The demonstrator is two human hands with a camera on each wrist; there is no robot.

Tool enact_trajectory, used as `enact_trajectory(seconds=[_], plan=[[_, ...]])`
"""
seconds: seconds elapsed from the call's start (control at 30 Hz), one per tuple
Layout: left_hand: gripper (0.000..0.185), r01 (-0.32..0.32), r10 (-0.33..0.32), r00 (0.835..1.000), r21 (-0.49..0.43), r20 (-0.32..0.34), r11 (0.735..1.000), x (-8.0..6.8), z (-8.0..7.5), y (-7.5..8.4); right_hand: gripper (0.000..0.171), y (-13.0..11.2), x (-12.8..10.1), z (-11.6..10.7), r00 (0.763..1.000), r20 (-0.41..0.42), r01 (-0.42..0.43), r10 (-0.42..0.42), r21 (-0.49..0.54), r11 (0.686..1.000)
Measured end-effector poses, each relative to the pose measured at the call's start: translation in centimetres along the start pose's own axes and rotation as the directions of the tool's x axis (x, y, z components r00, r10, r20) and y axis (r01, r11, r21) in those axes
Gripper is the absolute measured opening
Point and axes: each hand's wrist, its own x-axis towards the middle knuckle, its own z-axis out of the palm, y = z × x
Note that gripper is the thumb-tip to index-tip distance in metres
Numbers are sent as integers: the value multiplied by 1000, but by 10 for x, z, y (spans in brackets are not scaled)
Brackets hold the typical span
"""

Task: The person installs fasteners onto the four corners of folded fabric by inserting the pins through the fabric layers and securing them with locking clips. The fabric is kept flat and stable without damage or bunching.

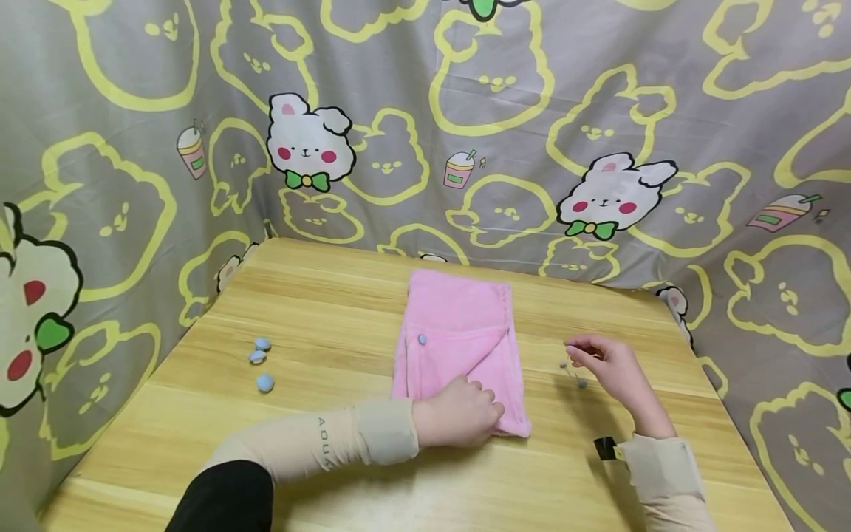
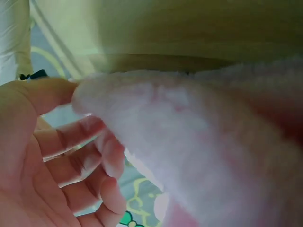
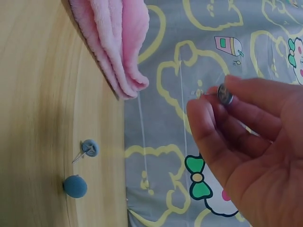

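Note:
A folded pink plush cloth [image 1: 459, 303] lies on the table, with one round blue button [image 1: 422, 339] on its left part. My left hand [image 1: 460, 414] is at the cloth's front edge; in the left wrist view its thumb and fingers pinch the fluffy cloth [image 2: 156, 113]. To the right of the cloth, my right hand [image 1: 612, 369] is raised over the table. Between its thumb and fingertip it pinches a button pin [image 3: 225, 94], whose thin needle points away from the palm. Two blue button pins [image 3: 89, 149] [image 3: 75, 186] lie on the wood below that hand.
Three round blue pieces [image 1: 264, 383] lie on the left of the wooden table [image 1: 319, 295]. A patterned grey curtain [image 1: 399, 148] hangs along the back and both sides. A small black device [image 1: 606, 448] sticks out from the right sleeve.

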Motion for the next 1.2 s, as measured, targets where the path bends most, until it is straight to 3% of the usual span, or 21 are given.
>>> enact_trajectory(seconds=[0.13, 0.27, 0.43, 0.67, 0.93, 0.97, 1.13, 1.2], plan=[[15, 32, -30, 999, -68, 38, 997, 3, -3, -4, 21, -1, -1, 0, 1000, 12, 26, -26, -22, 999], [14, 91, -88, 996, -166, 23, 982, 3, -3, -12, 19, -3, -3, 0, 999, -17, 36, -36, -40, 999], [17, 171, -180, 984, -361, 9, 917, 0, -7, -27, 18, -5, -4, 1, 999, -18, 33, -34, -25, 999], [19, 281, -324, 946, -568, 28, 773, -5, -20, -52, 23, -2, -3, 1, 999, 18, 37, -36, -41, 998], [10, 353, -462, 887, -669, 16, 654, -14, -30, -79, 22, -3, -5, -1, 999, -9, 35, -36, -50, 998], [9, 359, -475, 880, -689, 24, 629, -15, -30, -81, 22, -4, -5, -1, 999, -9, 32, -32, -43, 999], [6, 369, -532, 842, -819, 95, 439, -22, -22, -93, 22, -4, -4, -1, 1000, -4, 26, -26, -19, 999], [5, 366, -542, 833, -848, 114, 383, -24, -18, -98, 21, -4, -3, 0, 1000, -6, 30, -30, -22, 999]])
